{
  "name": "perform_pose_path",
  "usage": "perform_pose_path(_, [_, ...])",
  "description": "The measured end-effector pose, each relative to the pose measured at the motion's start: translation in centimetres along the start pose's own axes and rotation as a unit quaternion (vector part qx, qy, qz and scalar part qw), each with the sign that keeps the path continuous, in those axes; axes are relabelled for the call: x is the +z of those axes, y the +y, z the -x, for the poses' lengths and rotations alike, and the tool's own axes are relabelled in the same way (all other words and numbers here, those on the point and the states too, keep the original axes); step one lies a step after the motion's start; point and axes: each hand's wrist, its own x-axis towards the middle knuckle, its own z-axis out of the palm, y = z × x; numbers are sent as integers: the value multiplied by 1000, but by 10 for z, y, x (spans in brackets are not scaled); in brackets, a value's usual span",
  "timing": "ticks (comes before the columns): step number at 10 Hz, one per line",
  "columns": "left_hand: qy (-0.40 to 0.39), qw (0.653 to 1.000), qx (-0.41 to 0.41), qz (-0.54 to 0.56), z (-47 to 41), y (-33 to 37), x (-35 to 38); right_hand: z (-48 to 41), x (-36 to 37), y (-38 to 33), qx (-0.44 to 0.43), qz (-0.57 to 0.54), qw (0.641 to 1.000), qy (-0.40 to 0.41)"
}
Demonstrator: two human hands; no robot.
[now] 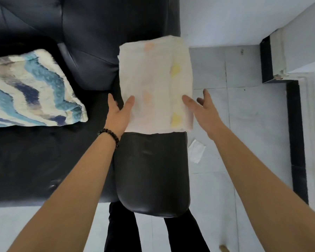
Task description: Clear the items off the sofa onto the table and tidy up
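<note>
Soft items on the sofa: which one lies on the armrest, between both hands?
The folded pale blanket with faint yellow and orange patches lies on the armrest, left hand and right hand flanking it. The blue wavy-patterned cushion sits on the seat.

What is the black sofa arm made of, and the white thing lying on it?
The sofa arm looks like leather or a fake kind: smooth, dark, slightly shiny. The white blanket seems soft, fuzzy cloth, folded, with faint yellow and pink patches.
</note>
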Motion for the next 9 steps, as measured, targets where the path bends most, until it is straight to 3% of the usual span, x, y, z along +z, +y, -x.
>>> perform_pose_path(1, [-1, 999, -35, 20, 6, -22, 10, 9, 8, 32, -31, -6, 999, -9])
perform_pose_path(3, [42, 999, 21, 13, 31, -46, 14, 34, 25, 52, -103, 53, 991, 74])
perform_pose_path(5, [-2, 995, 40, -91, 29, -73, 16, 21, 34, 69, -123, 178, 974, 70])
perform_pose_path(7, [11, 983, 54, -173, 24, -67, 21, 21, 36, 68, -110, 224, 964, 91])
perform_pose_path(8, [33, 977, 89, -192, 46, -48, 3, 41, 35, 44, -84, 260, 953, 133])
perform_pose_path(9, [66, 968, 158, -185, 84, -17, -22, 80, 35, 8, -131, 282, 936, 164])
